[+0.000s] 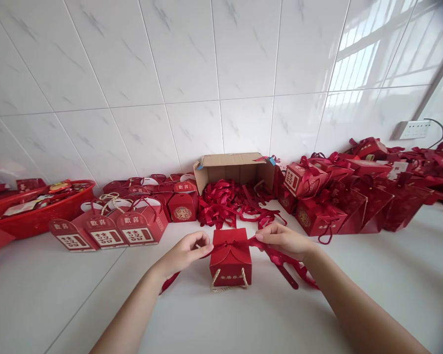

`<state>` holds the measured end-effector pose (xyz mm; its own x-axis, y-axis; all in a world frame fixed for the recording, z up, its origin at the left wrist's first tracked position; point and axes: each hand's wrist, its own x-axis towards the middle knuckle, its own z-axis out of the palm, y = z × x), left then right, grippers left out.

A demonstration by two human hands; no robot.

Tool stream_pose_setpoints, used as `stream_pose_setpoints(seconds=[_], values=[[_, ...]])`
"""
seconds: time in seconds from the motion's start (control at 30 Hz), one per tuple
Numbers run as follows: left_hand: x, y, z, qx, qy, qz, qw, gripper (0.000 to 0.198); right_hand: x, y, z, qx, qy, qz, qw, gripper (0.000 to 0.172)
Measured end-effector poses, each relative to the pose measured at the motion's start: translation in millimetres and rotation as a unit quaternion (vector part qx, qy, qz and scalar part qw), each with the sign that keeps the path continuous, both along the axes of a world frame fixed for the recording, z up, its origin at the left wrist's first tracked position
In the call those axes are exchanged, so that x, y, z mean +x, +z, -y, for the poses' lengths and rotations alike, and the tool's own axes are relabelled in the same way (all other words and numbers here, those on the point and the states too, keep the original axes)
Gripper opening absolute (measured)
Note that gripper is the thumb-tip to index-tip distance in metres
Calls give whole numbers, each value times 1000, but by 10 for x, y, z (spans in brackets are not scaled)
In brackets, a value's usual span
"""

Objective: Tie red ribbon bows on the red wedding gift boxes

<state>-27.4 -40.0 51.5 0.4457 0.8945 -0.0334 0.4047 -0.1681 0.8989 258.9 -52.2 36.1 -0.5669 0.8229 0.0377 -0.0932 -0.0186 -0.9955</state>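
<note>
White tiles [192,59] gleaming far side | left hand [192,250], right hand [282,240] pinching ribbon [240,243] across red box [229,271] | (I'm thinking level, even pulling is serving best)

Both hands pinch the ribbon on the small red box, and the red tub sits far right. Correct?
Not quite: the head view shows the red tub far left. The left hand and right hand do pinch the ribbon on the small red box.
</note>
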Motion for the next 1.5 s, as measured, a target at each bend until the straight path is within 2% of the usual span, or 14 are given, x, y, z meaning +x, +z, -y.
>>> stream_pose_setpoints(seconds=[0.13, 0.23, 0.33, 0.53, 0.63, 0.73, 0.8, 0.93, 1.03, 1.1, 1.27, 1.3, 1.4, 1.5], values=[[134, 136, 84, 172, 70, -47, 981, 26, -67, 65, 63, -5, 13, -69, 998, 20], [334, 194, 144, 272, 32, -90, 958, 39, -184, 67, 74, -7, -23, -77, 997, 21], [550, 216, 152, 379, 19, -129, 916, 52, -290, 54, 64, 19, -65, -75, 995, 24], [720, 182, 41, 511, 126, -126, 841, 56, -291, 52, 64, 49, -90, -52, 993, 27], [710, 157, 14, 519, 164, -115, 831, 51, -299, 45, 62, 79, -110, 20, 991, 35], [688, 170, 17, 496, 167, -116, 844, 48, -390, 53, 65, 148, -142, 93, 974, 31], [644, 215, 28, 458, 142, -121, 869, 48, -472, 60, 76, 177, -159, 112, 965, 26], [450, 344, 43, 320, 47, -148, 934, 56, -593, 47, 129, 197, -187, 127, 954, 21], [299, 387, 35, 250, 13, -132, 959, 61, -649, 24, 180, 263, -182, 147, 936, 10], [254, 375, 30, 241, 7, -98, 966, 55, -682, 16, 207, 296, -185, 158, 924, 7], [346, 299, 54, 329, 22, -76, 941, 11, -706, 20, 225, 261, -221, 148, 928, 12], [376, 284, 58, 346, 24, -78, 935, 8, -693, 18, 222, 250, -230, 136, 931, 12], [431, 245, 46, 390, 62, -99, 913, 24, -639, 9, 207, 225, -239, 104, 939, 18], [443, 214, 24, 442, 100, -162, 877, 34, -609, 1, 196, 208, -229, 100, 946, 27]])
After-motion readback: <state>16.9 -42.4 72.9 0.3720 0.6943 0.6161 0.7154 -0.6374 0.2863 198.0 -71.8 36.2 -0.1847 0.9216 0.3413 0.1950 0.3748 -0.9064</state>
